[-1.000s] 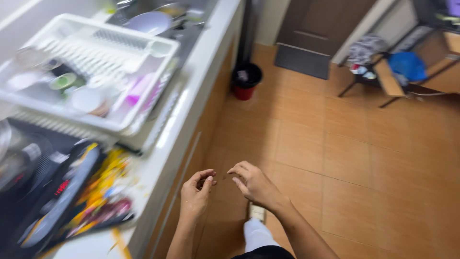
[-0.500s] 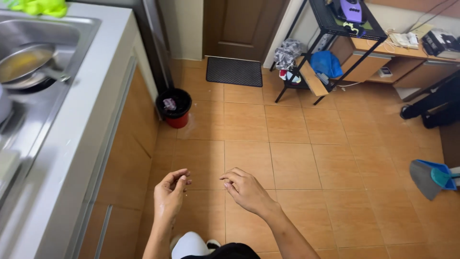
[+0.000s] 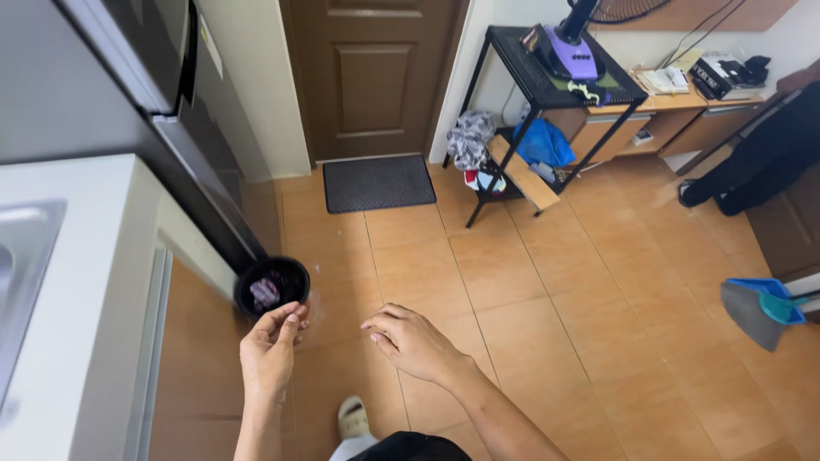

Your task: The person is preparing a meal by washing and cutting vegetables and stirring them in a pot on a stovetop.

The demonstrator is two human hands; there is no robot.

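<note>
My left hand [image 3: 269, 352] hangs in front of me over the tiled floor, fingers loosely curled and nothing visible in it. Just above it on the floor stands a small black bin [image 3: 272, 286] with some wrappers inside. My right hand [image 3: 410, 341] is held out beside it, palm down, fingers slightly bent and apart, holding nothing. My foot in a pale slipper [image 3: 352, 417] shows below the hands.
A white counter [image 3: 81, 324] with a sink edge runs along the left, a grey fridge [image 3: 162, 94] behind it. Ahead are a brown door [image 3: 371, 68] with a dark mat [image 3: 379, 182], a black metal shelf [image 3: 547, 111] and a blue dustpan [image 3: 760, 307] at right.
The view has swung from the dish rack and counter toward the door and floor. Both hands stay out in front, keeping much the same pose, with the bin now close to my left hand.
</note>
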